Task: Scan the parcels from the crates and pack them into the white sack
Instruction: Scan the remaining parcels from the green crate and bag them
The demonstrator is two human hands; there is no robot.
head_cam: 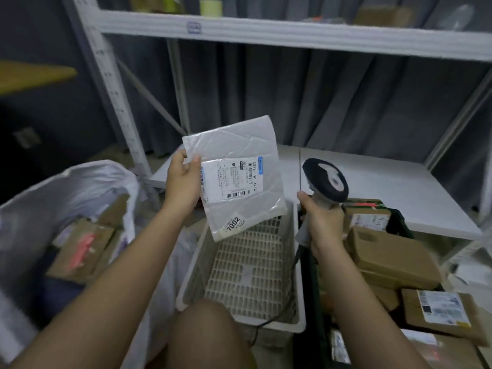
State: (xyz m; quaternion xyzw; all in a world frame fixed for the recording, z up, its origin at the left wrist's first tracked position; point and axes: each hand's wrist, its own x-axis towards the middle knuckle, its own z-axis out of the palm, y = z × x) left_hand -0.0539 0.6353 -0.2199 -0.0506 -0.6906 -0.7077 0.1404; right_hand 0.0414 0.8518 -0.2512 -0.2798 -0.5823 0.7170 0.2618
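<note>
Pinching white parcel (234, 177) edge, left hand (183, 182); right hand (323, 222) clamped on scanner (323, 182), above white crate (247, 275).

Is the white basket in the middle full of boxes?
No, the white basket shows its bare lattice bottom, while the brown boxes sit in the dark crate beside it.

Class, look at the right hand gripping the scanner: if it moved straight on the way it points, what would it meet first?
Probably the white table behind the crates. The right hand points up and away with the scanner, though depth is unclear.
</note>
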